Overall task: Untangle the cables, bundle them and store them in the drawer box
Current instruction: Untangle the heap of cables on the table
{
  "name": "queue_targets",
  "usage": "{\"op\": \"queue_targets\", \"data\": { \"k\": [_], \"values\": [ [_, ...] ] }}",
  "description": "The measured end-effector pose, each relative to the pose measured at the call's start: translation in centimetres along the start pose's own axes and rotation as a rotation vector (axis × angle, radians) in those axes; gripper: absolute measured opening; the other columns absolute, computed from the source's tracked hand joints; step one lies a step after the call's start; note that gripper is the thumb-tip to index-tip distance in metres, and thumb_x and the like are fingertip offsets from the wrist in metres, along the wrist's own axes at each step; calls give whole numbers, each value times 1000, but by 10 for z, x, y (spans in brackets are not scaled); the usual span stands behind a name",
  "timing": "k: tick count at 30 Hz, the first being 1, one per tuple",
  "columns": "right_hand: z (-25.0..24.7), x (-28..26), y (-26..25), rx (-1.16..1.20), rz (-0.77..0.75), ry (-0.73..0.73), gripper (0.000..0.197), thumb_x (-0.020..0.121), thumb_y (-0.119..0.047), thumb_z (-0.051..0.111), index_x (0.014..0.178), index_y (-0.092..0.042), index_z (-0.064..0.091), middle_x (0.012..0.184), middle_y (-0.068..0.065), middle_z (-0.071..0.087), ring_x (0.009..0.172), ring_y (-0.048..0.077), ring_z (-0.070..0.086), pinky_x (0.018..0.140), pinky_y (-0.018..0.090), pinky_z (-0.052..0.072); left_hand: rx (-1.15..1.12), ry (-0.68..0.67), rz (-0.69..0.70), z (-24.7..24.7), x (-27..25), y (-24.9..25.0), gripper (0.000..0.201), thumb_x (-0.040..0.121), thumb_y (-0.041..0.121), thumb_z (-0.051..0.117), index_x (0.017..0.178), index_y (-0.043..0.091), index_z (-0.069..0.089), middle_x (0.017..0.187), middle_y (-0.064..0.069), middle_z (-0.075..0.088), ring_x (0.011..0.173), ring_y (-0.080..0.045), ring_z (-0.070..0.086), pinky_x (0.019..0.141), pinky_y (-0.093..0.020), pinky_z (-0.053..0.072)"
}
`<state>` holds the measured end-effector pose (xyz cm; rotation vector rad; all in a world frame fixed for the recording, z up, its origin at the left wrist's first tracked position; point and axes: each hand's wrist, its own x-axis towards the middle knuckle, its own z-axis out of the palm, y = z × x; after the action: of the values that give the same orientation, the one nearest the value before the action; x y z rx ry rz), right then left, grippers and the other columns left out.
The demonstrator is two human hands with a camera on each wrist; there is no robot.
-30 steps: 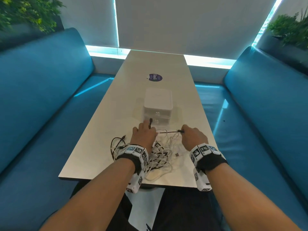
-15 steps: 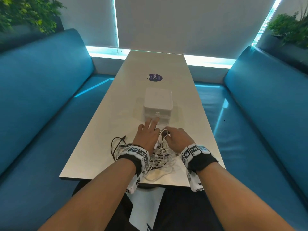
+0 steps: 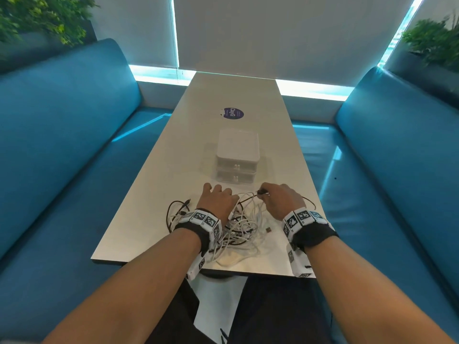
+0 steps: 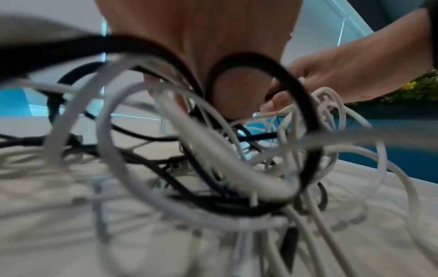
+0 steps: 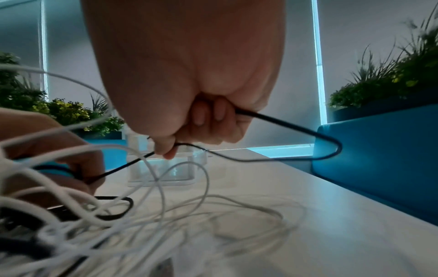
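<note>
A tangle of white and black cables [image 3: 242,228] lies on the near end of the table [image 3: 159,194]. My left hand [image 3: 218,191] sits on the tangle's left part with fingers curled down into the cables [image 4: 213,168]; a black loop wraps round the thumb. My right hand [image 3: 267,196] pinches a thin black cable [image 5: 284,120] near its plug end. That cable runs taut from the pinch [image 5: 166,150] to my left hand [image 5: 59,150]. The white drawer box [image 3: 237,155] stands just beyond both hands, its two drawers closed.
Blue sofa benches [image 3: 62,145] flank the table on both sides. A round purple sticker [image 3: 231,113] lies past the box. Planters [image 3: 432,43] stand behind the seat backs. The table's near edge is close under my wrists.
My right hand has moved right, away from the left, drawing the black cable out of the tangle. The left fingers have pulled back from the drawer box and curled.
</note>
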<state>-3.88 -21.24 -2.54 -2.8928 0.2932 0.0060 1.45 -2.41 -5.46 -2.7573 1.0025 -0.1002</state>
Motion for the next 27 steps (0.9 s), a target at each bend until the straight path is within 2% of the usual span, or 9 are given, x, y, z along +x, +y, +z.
{"op": "queue_targets", "data": {
  "k": [5, 8, 10, 11, 15, 18, 20, 22, 27],
  "values": [
    [-3, -4, 23, -13, 149, 55, 23, 101, -38, 42, 110, -26, 59, 100, 10, 63, 84, 32, 62, 77, 41, 55, 37, -27, 46, -4, 6, -10, 18, 92, 28, 64, 109, 31, 59, 107, 3, 62, 107, -25, 53, 96, -50, 29],
    [-1, -6, 13, 33, 121, 3, 29, 100, -38, 42, 123, -24, 52, 109, 14, 63, 95, 36, 62, 83, 44, 53, 36, -15, 22, -1, 5, -6, 19, 94, 24, 59, 113, 28, 58, 112, 0, 60, 111, -27, 51, 98, -49, 29],
    [0, -4, 1, 147, 97, 9, 41, 100, -38, 42, 136, -19, 40, 116, 19, 62, 105, 40, 60, 87, 46, 50, 36, -15, 1, 0, 4, -3, 20, 95, 26, 57, 115, 27, 56, 115, -2, 59, 112, -29, 51, 99, -50, 29],
    [0, -3, -5, 201, 80, 26, 42, 101, -38, 41, 137, -15, 39, 116, 21, 63, 106, 41, 60, 87, 46, 49, 33, -25, -6, 0, 3, -2, 23, 95, 27, 59, 117, 27, 55, 116, -2, 58, 113, -30, 50, 99, -50, 29],
    [3, 2, -28, 250, -44, -20, 28, 103, -30, 39, 112, -10, 55, 100, 17, 67, 94, 36, 61, 75, 40, 48, 30, -37, 16, -4, 3, 2, 33, 93, 27, 63, 124, 25, 52, 118, -4, 56, 115, -31, 49, 99, -50, 30],
    [5, 2, -38, 283, -80, -82, 16, 98, -26, 44, 109, -18, 54, 98, 13, 68, 91, 33, 63, 77, 40, 51, 40, -23, 47, -6, 2, 3, 33, 93, 25, 58, 125, 24, 53, 118, -5, 57, 114, -31, 50, 99, -48, 31],
    [4, 0, -40, 304, -71, -124, 19, 92, -26, 49, 110, -23, 55, 103, 9, 67, 94, 30, 63, 80, 37, 50, 43, -9, 55, -7, 1, 4, 32, 91, 24, 58, 123, 24, 54, 118, -5, 57, 113, -31, 50, 99, -47, 31],
    [3, -1, -41, 290, -68, -172, 26, 89, -27, 51, 112, -20, 61, 109, 8, 67, 100, 27, 63, 83, 34, 49, 38, 1, 58, -9, -1, 4, 33, 90, 25, 59, 122, 25, 54, 117, -4, 57, 113, -31, 51, 100, -47, 31],
    [8, 2, -42, 161, -92, -304, 29, 94, -28, 45, 97, -8, 66, 98, 12, 69, 91, 31, 64, 79, 40, 53, 6, 10, 74, -10, -1, 7, 39, 85, 27, 66, 122, 26, 52, 118, -3, 57, 112, -30, 51, 100, -47, 29]
  ]
}}
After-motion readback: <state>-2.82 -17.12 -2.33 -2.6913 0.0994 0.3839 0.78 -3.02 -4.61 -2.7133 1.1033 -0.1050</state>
